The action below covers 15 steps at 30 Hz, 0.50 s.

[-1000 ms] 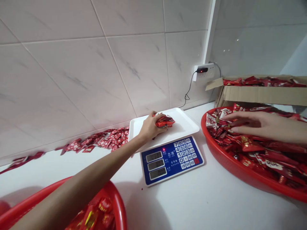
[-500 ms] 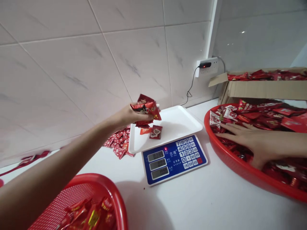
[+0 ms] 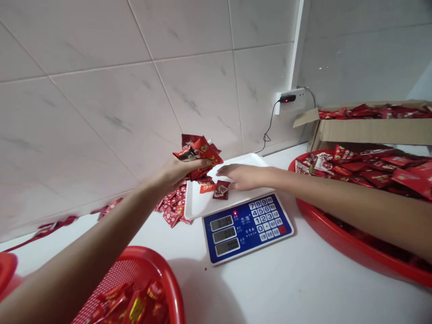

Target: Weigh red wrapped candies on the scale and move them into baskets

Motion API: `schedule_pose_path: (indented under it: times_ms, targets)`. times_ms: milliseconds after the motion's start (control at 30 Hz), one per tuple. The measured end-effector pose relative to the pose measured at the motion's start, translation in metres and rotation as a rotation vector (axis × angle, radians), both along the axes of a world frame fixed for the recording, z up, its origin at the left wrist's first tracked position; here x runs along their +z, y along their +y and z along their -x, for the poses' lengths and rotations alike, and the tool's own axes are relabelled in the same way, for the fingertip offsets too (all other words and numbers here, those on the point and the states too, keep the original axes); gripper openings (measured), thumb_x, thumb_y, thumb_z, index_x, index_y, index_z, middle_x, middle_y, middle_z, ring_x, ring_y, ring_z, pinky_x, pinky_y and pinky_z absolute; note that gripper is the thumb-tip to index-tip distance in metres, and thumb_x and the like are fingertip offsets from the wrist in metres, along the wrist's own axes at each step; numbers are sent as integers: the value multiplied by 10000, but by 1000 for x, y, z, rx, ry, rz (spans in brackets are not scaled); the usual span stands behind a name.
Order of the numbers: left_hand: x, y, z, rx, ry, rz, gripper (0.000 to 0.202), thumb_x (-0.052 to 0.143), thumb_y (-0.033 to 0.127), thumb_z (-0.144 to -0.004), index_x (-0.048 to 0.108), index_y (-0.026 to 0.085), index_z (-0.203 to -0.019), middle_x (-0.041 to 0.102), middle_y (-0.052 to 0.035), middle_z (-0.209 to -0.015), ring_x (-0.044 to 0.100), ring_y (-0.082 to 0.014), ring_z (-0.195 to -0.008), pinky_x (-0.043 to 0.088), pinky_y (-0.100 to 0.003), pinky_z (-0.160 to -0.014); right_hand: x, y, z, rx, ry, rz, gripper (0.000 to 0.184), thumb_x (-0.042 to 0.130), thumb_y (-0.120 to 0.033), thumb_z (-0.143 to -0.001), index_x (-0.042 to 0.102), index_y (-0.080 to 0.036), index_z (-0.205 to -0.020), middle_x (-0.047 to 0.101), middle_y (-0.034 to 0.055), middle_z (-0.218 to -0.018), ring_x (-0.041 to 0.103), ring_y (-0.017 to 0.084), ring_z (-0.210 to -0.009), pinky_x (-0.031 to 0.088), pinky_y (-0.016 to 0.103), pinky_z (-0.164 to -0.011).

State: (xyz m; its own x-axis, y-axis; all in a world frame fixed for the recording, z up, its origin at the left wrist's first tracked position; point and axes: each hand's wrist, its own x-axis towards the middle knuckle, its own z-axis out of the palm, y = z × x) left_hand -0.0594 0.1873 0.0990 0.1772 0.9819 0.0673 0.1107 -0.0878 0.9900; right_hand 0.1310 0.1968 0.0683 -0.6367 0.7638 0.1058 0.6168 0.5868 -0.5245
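Observation:
My left hand is closed round a bunch of red wrapped candies, held above the left side of the white scale tray. My right hand reaches over the same tray from the right, fingers stretched out and apart. Its fingertips are close to a dark red candy packet lying on the tray; whether they touch it I cannot tell. Beside that packet lies an orange-red wrapper. Below the tray is the blue keypad panel of the scale, with lit digits.
A large red basin of candies stands at right, a cardboard box of candies behind it. At lower left is a red mesh basket with candies. Small dotted packets lie left of the tray. A cable hangs from the socket.
My right hand has left the candies in the red basin and moved left over the scale tray. My left hand still holds its candies, slightly farther left. The view has shifted a little.

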Motion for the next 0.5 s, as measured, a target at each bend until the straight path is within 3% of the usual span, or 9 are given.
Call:
schedule_pose_path:
  times_ms: [100, 200, 400, 500]
  targets:
    - [-6, -2, 7, -15, -2, -19, 285, 876, 244, -558, 760, 154, -802, 766, -81, -842, 728, -249, -770, 620, -268, -675, -13, 21, 27, 64, 29, 180, 472, 754, -109, -617, 738, -224, -1075, 731, 60, -1080, 629, 254, -1055, 468, 320, -899]
    - [-12, -6, 14, -7, 1, -1, 224, 868, 249, -585, 760, 173, -766, 763, -76, -804, 726, -249, -737, 616, -268, -637, -20, 26, 32, 72, 61, 217, 351, 764, -159, -653, 753, -219, -999, 735, 30, -973, 643, 203, -925, 464, 276, -812]
    - [-23, -8, 19, 13, -16, 49, 175, 839, 221, -565, 751, 172, -709, 739, -66, -694, 721, -246, -701, 611, -262, -609, -26, 27, 27, -44, 184, 298, 166, 758, -146, -667, 750, -164, -832, 682, 0, -700, 609, 152, -695, 460, 267, -678]
    - [-19, -6, 23, 41, -34, 54, 216, 838, 245, -557, 750, 164, -736, 749, -82, -734, 729, -255, -734, 607, -254, -608, -23, 30, 36, -90, 277, 326, 76, 708, -164, -744, 742, -156, -811, 678, -3, -683, 592, 123, -653, 460, 248, -654]
